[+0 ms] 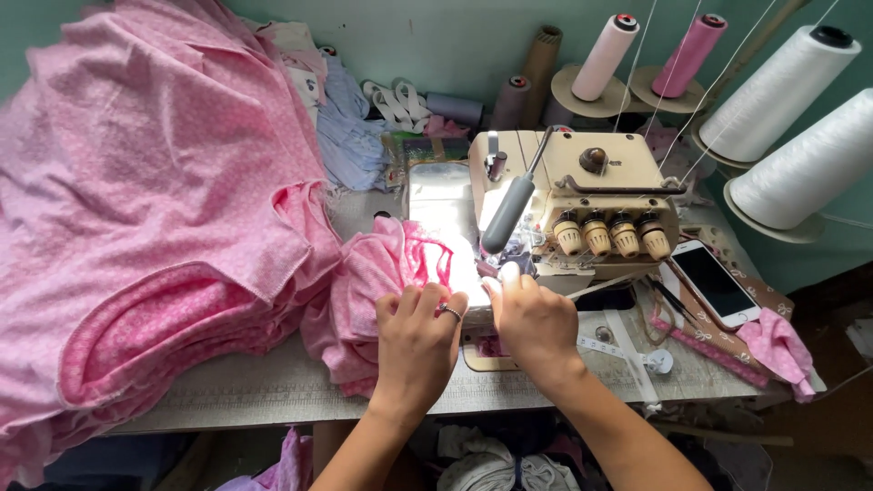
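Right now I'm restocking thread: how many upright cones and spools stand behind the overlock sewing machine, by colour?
Large white thread cones: 2
Pink thread spools: 2
Mauve-grey spool: 1
Bare brown cardboard cone: 1
Total: 6

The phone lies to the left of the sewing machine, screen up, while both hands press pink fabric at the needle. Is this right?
Not quite. The head view shows the phone to the right of the sewing machine, screen up. Both hands, left and right, do press pink fabric at the needle.

Two hands [473, 332], one sewing machine [582, 195], one phone [715, 282], four tension knobs [611, 235], perhaps seven thread cones [777, 91].
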